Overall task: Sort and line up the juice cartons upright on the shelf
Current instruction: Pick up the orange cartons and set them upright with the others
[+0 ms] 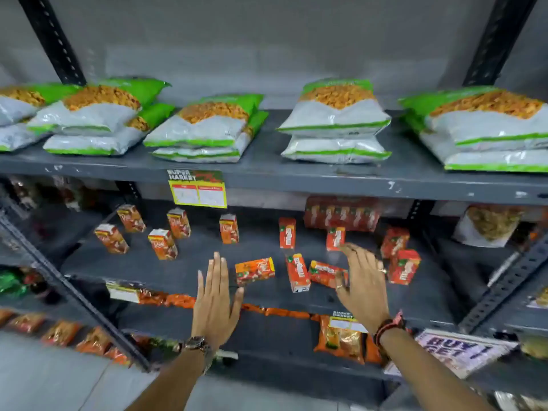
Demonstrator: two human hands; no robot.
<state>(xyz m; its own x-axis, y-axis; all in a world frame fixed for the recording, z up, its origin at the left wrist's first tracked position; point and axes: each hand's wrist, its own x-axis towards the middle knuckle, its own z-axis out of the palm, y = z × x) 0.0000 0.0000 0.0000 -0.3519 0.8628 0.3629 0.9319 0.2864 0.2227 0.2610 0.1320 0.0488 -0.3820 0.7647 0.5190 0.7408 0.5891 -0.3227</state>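
Note:
Small orange-red juice cartons are scattered on the middle grey shelf. Several stand upright at the left and at the right. One carton lies on its side just right of my left hand, which is open and flat with fingers apart, empty. Another upright carton stands beside a second toppled carton. My right hand hovers open over that toppled carton and partly hides it, with an upright carton just beyond its fingertips.
A shrink-wrapped pack of cartons stands at the shelf's back. The upper shelf carries stacked green-and-white snack bags. A yellow price tag hangs from its edge. Orange snack packets fill the shelf below. Black uprights frame the bay.

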